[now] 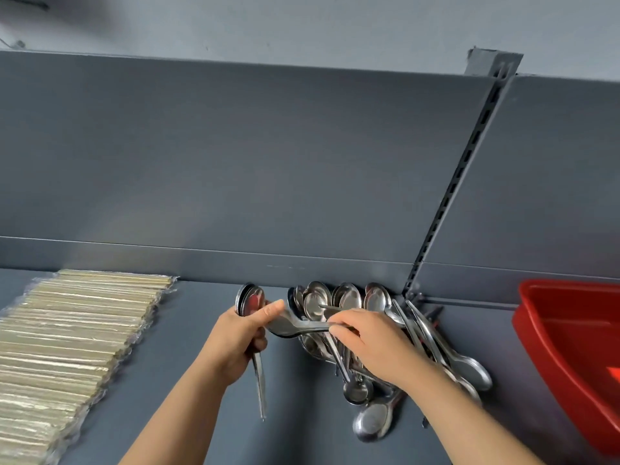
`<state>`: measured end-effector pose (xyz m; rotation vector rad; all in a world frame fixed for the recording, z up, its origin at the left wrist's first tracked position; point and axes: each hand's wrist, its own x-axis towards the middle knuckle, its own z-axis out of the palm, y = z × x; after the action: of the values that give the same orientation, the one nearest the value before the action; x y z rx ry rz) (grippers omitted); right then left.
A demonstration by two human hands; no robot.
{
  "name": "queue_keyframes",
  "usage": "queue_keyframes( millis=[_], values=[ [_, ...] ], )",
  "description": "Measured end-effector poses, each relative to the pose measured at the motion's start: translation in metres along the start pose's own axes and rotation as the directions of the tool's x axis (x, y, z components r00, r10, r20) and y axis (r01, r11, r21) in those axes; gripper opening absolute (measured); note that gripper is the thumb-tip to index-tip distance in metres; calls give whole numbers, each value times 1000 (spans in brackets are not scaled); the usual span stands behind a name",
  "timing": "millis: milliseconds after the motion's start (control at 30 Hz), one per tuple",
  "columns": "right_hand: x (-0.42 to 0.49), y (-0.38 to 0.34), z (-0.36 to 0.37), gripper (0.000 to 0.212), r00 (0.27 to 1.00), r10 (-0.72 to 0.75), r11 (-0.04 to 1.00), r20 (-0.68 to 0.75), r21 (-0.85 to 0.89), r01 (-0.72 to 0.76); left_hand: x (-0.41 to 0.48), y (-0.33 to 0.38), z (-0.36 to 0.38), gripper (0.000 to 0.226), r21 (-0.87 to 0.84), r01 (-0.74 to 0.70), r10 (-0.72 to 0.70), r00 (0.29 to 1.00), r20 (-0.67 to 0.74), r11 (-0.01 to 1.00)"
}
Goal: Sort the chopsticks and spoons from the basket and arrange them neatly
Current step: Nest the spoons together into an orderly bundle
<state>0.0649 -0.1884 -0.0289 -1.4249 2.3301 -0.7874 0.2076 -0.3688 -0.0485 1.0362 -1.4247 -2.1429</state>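
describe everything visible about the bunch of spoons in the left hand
The bunch of spoons is shiny silver metal, several nested bowl in bowl. The bowls stand above the left hand, near the back wall, the front one showing a red reflection. The handles run down through the hand, whose fingers curl round them, and stick out below it. A single spoon, pinched by the right hand, lies by the left thumb; whether it touches the bunch is unclear.
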Motion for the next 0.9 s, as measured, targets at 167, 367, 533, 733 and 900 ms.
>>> queue_keyframes(
  millis=[167,367,533,733,900],
  values=[
    [-19,3,10,35,999,46,957,15,286,-48,-9,-17,44,41,-50,-10,16,991,133,999],
    [-33,25,-5,43,980,197,937,34,286,-198,-8,-26,80,21,-138,61,-44,991,128,989],
    [-34,88,-41,18,857,414,904,-308,30,-426,-7,-24,92,25,-122,100,-75,979,192,988],
    [-22,116,-47,30,834,537,832,-124,-81,-548,-10,-28,105,29,57,111,-121,965,231,992],
    [-19,115,-60,37,871,487,873,-60,51,-485,-11,-32,110,41,5,181,-176,951,253,983]
  ],
)
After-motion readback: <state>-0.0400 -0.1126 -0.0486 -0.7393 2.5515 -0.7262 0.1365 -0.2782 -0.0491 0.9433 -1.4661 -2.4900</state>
